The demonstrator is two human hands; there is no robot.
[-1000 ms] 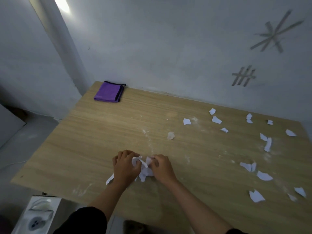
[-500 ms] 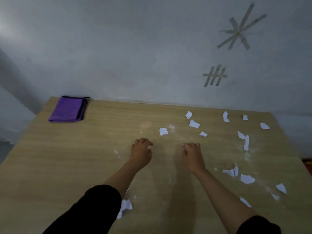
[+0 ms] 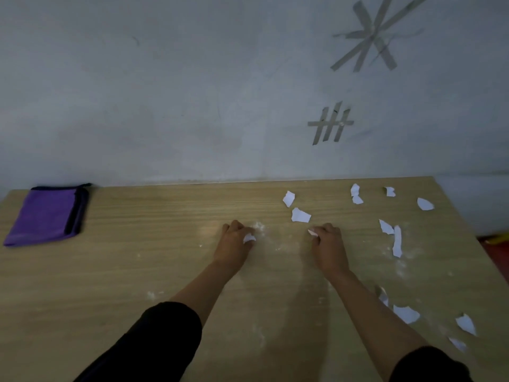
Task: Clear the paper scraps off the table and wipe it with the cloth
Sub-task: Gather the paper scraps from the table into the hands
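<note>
Scrap-gathering is the step in hand, and by the look of it the wiping has not begun. Both hands are down on the pale wooden table [image 3: 137,271], about the middle of it. The left hand [image 3: 234,245] has its fingers curled in and holds a small white paper scrap [image 3: 249,238] on its thumb side. The right hand [image 3: 329,246] has its fingers bent too and nips a small pale sliver of paper [image 3: 313,232] at the tips.

Just beyond the right hand, toward the far edge, lie two more torn white paper scraps [image 3: 300,215]. More are scattered across the far right corner. A long white strip [image 3: 397,241] lies to the right of the right hand, and a loose cluster [image 3: 406,313] sits by the near right edge. White powdery smears [image 3: 259,226] dust the wood between the hands.

The folded purple cloth with dark trim [image 3: 44,216] lies at the far left corner, well apart from both hands and untouched.

I would say most of the clearing is yet to do. The next pick calls for each hand to keep its piece tucked in while the fingertips take another. The nearest are the two pieces just past the right hand. Flat paper on smooth wood may need a nail under an edge. The right side wants emptying before the cloth is fetched.
</note>
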